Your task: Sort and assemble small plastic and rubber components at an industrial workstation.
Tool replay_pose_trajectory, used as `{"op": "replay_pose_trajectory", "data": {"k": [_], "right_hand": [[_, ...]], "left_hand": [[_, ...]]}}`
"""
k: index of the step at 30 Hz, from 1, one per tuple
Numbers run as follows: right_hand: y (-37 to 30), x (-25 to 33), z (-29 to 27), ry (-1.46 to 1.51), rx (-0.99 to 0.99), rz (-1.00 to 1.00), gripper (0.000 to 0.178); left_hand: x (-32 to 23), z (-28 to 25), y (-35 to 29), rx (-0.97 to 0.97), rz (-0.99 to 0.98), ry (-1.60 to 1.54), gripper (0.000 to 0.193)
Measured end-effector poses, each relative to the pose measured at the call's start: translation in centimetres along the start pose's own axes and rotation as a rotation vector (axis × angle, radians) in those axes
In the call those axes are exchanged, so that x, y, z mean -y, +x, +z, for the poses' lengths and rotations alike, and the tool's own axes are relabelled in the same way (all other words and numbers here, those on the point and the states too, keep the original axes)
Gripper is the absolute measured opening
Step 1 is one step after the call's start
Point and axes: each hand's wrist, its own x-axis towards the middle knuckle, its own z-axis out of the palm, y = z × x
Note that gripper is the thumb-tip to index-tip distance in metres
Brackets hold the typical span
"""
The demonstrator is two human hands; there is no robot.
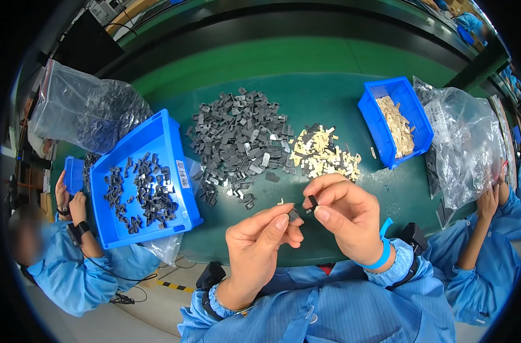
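Observation:
Near the table's front edge, my left hand (260, 240) pinches a small dark grey plastic clip (294, 214) between thumb and fingertips. Close beside it, my right hand (349, 217) grips a small black strip-like piece (312, 202), its thumb and forefinger pressed on it. A narrow gap separates the two pieces. Just beyond my hands lies a mound of cream and black small parts (323, 154). A larger heap of dark grey plastic clips (240, 137) spreads to its left. One small cream piece (281, 202) shows next to my left fingertips.
A large blue bin (183, 200) holding dark clips stands at left; a smaller blue bin (377, 128) with tan flat pieces is at far right. Clear plastic bags (466, 143) flank the green table (317, 91). Co-workers sit on both sides, one hand (487, 203) at the right bag.

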Motion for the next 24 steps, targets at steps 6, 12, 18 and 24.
{"op": "replay_pose_trajectory", "data": {"k": [6, 12, 18, 24], "right_hand": [[-0.35, 0.13, 0.5, 0.113, -0.019, 0.114, 0.006], [-0.4, 0.28, 0.83, 0.082, -0.032, 0.14, 0.006], [-0.45, 0.43, 0.9, 0.085, -0.044, 0.18, 0.007], [-0.44, 0.67, 1.11, 0.049, -0.063, 0.193, 0.008]], "left_hand": [[0.12, -0.13, -0.35, 0.058, 0.087, 0.148, 0.025], [0.2, -0.01, -0.33, 0.069, 0.093, 0.201, 0.026], [0.31, -0.05, -0.39, 0.072, 0.125, 0.268, 0.026], [0.37, 0.0, -0.4, 0.073, 0.144, 0.27, 0.025]]}}
